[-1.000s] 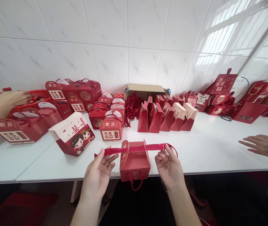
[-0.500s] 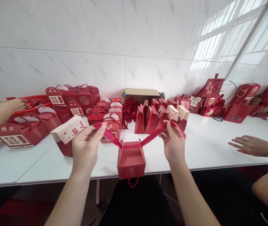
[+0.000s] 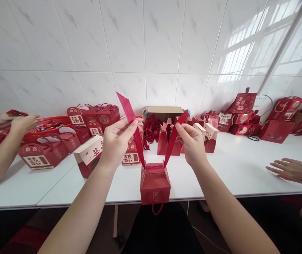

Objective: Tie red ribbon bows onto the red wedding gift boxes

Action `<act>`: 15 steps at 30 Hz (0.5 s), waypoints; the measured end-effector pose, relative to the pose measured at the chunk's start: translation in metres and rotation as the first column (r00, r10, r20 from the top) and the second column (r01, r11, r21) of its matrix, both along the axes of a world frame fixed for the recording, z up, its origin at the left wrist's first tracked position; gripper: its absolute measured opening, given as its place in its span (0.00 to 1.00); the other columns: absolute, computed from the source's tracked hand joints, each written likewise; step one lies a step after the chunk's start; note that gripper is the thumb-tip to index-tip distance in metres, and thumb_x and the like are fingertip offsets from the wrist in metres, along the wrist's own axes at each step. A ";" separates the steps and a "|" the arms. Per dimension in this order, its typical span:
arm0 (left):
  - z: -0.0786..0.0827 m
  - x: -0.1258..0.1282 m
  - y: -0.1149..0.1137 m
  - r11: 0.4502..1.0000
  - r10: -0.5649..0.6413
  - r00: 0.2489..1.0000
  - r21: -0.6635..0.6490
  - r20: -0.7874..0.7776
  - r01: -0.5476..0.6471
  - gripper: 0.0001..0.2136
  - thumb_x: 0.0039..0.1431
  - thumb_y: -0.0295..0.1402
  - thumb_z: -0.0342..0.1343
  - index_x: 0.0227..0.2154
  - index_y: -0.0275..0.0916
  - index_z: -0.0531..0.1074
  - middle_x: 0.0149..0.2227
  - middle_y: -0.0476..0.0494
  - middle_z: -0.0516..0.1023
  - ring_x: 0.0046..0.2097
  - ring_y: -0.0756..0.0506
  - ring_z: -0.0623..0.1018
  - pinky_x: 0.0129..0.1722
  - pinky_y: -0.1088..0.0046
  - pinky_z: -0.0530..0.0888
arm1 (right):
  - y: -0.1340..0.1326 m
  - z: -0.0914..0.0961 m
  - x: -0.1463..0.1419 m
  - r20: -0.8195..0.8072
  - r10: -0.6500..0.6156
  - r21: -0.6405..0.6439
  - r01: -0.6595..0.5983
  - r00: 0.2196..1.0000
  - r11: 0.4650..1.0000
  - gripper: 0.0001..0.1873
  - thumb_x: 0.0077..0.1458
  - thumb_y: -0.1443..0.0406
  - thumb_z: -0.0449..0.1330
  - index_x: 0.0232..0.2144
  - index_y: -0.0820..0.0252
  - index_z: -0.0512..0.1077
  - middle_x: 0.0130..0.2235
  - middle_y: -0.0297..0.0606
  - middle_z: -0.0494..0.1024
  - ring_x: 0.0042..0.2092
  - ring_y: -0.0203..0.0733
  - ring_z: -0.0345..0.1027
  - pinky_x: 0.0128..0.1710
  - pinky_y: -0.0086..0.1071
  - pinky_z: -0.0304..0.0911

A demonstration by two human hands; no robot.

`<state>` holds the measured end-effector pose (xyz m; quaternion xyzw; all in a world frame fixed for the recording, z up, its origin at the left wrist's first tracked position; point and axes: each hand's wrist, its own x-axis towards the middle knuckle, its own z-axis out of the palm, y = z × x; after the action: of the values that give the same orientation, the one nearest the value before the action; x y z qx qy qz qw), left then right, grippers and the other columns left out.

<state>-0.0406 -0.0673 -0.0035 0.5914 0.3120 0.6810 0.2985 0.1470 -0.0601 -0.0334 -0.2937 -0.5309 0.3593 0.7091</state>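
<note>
A small red gift box stands at the front edge of the white table, its cord handle hanging down the near side. A red ribbon runs through the top of this box and rises from both sides in a V. My left hand pinches one end between thumb and fingers, with a slanted tail sticking up above it. The other end is pinched by my right hand, and a short tail shows over the thumb. Both hands are above the box, apart from it.
Red gift boxes stand on the left, beside a red basket. Behind are a cardboard box, a heap of ribbons and several open boxes. Other people's hands are at far left and right.
Both my hands have risen and drawn closer together, so the ribbon stands steeper above the box. The view has shifted. The person at left now holds a small red item above the basket.
</note>
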 end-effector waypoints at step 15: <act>0.006 0.004 -0.009 0.978 -0.201 0.953 0.014 -0.228 0.209 0.16 0.60 0.42 0.50 0.23 0.37 0.72 0.27 0.45 0.73 0.33 0.48 0.73 0.37 0.72 0.69 | -0.001 0.018 0.002 0.010 0.136 -0.045 -0.135 0.991 0.990 0.10 0.49 0.58 0.63 0.31 0.59 0.73 0.25 0.30 0.72 0.25 0.32 0.65 0.26 0.28 0.63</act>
<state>-0.0362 -0.0762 0.0025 0.6994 0.2680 0.5807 0.3190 0.1486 -0.0606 -0.0157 -0.2749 -0.5461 0.4163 0.6730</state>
